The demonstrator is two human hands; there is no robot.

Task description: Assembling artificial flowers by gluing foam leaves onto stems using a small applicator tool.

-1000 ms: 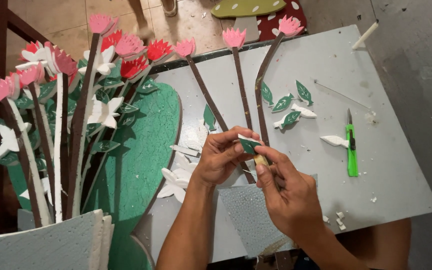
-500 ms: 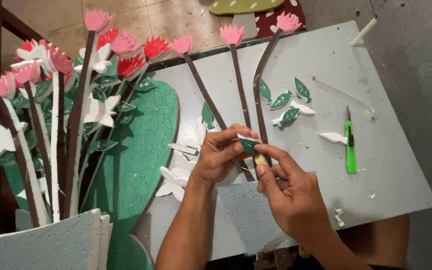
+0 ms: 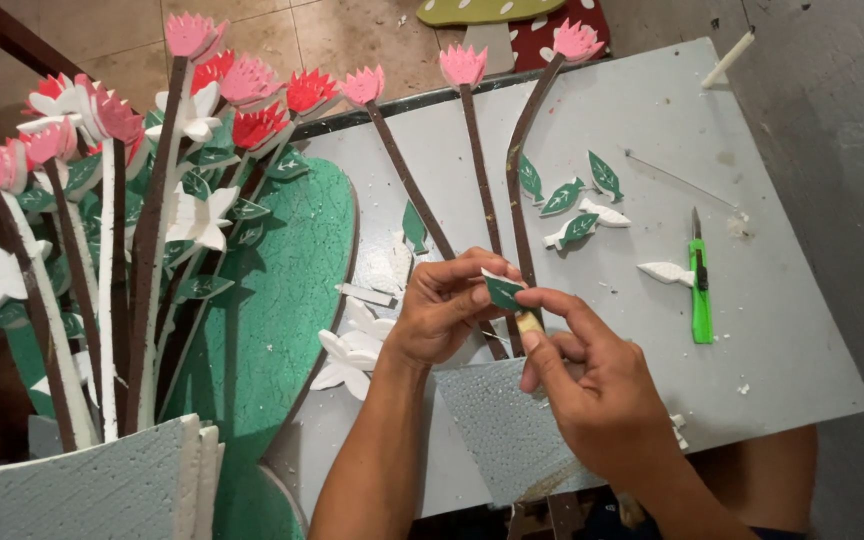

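My left hand pinches a small green foam leaf over the grey table. My right hand presses a short yellowish stick against the leaf's lower edge. Under both hands lie three brown foam stems with pink flower heads. A grey foam block sits just below my hands at the table's front edge.
More green leaves and white leaf shapes lie to the right beside a green utility knife. A bunch of pink, red and white foam flowers stands at left in a foam base. A large green foam panel lies between.
Both hands stay at the same spot with the leaf; the right fingers have shifted slightly along the leaf's edge.
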